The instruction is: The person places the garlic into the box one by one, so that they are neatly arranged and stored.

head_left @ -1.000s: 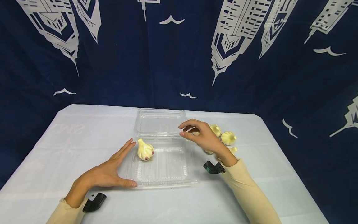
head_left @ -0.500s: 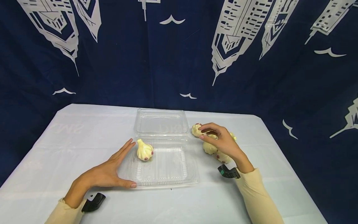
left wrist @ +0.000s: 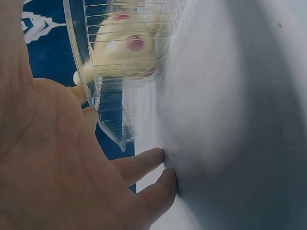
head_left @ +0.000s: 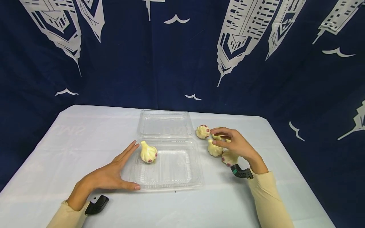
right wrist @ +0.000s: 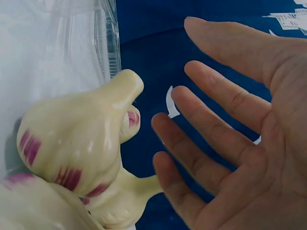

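A garlic bulb with purple marks lies in the left part of a clear plastic clamshell box. My left hand spans the box's left side, fingers extended; the left wrist view has two fingertips down at the table and the bulb behind the ribbed wall. Over a cluster of garlic bulbs on the right hovers my right hand, holding nothing. In the right wrist view its fingers spread loosely, apart from the nearest bulb. That hand partly hides some bulbs in the head view.
The box's lid lies folded back, away from me. One garlic bulb sits near the lid's right side. A white cloth covers the table, and a dark blue printed curtain hangs behind it.
My right hand has moved right, from over the box's right edge to above the garlic bulbs, uncovering the bulb beside the lid. The left hand and the bulb in the box stay put.
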Demonstrator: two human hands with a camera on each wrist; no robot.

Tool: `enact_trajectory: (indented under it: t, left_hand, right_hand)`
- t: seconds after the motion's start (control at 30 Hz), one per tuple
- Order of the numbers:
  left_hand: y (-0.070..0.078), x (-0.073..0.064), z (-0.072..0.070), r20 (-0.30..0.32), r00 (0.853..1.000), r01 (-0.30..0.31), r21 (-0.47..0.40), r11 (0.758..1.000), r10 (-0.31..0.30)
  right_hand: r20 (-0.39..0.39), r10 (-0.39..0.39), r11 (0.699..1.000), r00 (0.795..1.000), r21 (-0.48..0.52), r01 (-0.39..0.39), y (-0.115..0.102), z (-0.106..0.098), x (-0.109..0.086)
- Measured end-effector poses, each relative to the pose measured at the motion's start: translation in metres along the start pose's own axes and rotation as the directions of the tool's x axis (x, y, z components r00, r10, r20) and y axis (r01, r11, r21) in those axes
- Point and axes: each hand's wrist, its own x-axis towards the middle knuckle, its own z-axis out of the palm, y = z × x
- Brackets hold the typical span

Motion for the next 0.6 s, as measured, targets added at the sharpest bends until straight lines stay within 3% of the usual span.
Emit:
enact_trajectory:
  t: [0.33,0.6]
  left_hand:
    - [0.000,0.000,0.000,0.000,1.000,-0.002,-0.005,1.000,0.002]
    - [0.001,0.000,-0.001,0.004,1.000,0.007,-0.008,1.000,-0.007]
  right_hand:
    - [0.055,0.029,0.999,0.998,0.038,-0.031,0.013,-0.002,-0.001]
    - [0.053,0.030,0.999,0.998,-0.032,-0.028,0.019,0.000,0.000]
